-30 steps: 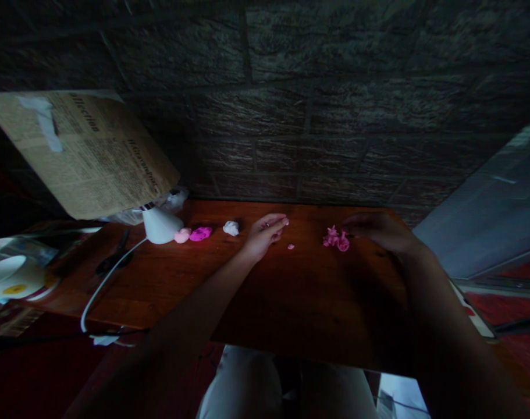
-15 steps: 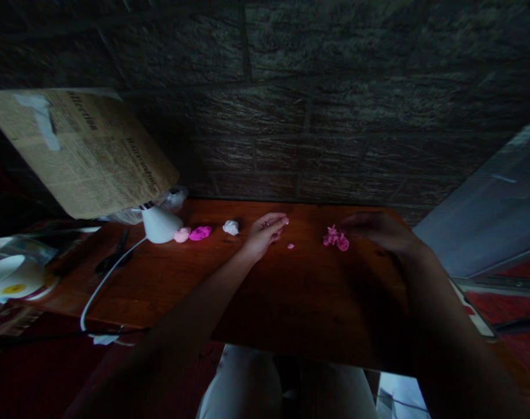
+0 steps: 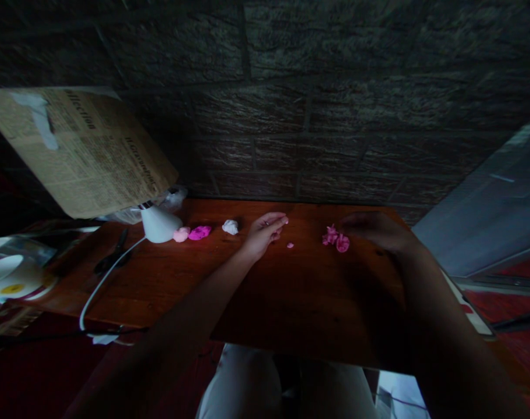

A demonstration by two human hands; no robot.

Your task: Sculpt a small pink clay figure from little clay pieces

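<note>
My left hand [image 3: 263, 234] hovers over the middle of the wooden table with thumb and fingers pinched together. A pinkish spot shows at its fingertips, too small to name. Just below those fingertips, a small pink scrap [image 3: 290, 245] lies on the wood. My right hand [image 3: 372, 228], dark in shadow, has its fingers stretched to the left and holds nothing that I can see. Beside its fingertips sit a frilly pink clay-like piece [image 3: 330, 235] and a rounded, curled pink piece [image 3: 342, 243]. A white crumpled lump [image 3: 230, 227] rests left of my left hand.
A magenta lump [image 3: 199, 233] and a pale pink lump [image 3: 181, 234] lie by the white lamp base [image 3: 159, 224], under a newsprint-patterned shade [image 3: 81, 151]. Black scissors [image 3: 114, 259] and a white cable [image 3: 99, 285] are further left. A stone-patterned wall [image 3: 273, 116] rises behind the table.
The frilly pink piece looks lower and more apart from the rounded one. Both hands keep nearly the same place, and the view has shifted slightly.
</note>
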